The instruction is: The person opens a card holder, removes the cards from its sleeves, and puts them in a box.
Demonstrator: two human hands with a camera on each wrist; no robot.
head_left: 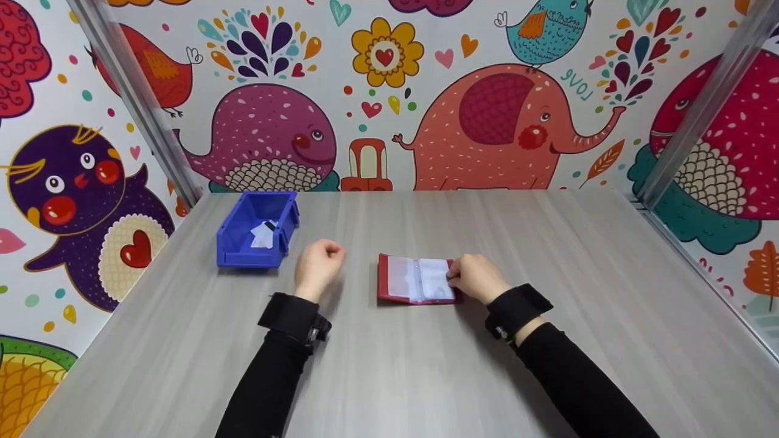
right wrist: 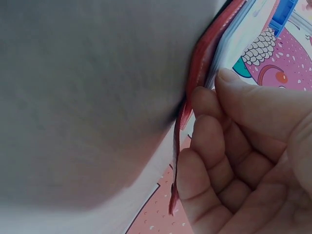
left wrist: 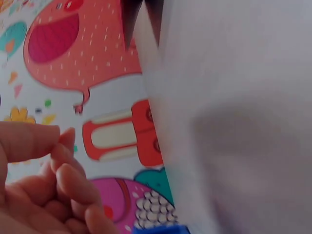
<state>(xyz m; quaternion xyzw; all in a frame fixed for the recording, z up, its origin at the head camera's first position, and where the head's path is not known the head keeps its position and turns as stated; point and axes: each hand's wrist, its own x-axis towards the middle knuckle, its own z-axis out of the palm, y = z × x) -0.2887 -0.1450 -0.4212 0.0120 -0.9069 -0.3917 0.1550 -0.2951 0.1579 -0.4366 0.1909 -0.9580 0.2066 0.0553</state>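
A small red card holder [head_left: 382,277] lies spread on the table, its clear and whitish sleeves [head_left: 433,277] facing up. My right hand [head_left: 481,278] pinches its right edge; in the right wrist view the thumb [right wrist: 253,100] lies at the stacked sleeve edges, with fingertips against the red cover [right wrist: 202,61]. Between the holder and a blue bin, my left hand [head_left: 317,266] has its fingers loosely curled, the thumb touching the index fingertip. Nothing shows in it in the left wrist view.
The blue bin [head_left: 246,260] stands at the back left of the table [head_left: 389,377], with several white cards [head_left: 263,236] inside, one bearing a dark stripe. Patterned walls [head_left: 377,121] close off the back and both sides, with metal posts at the corners.
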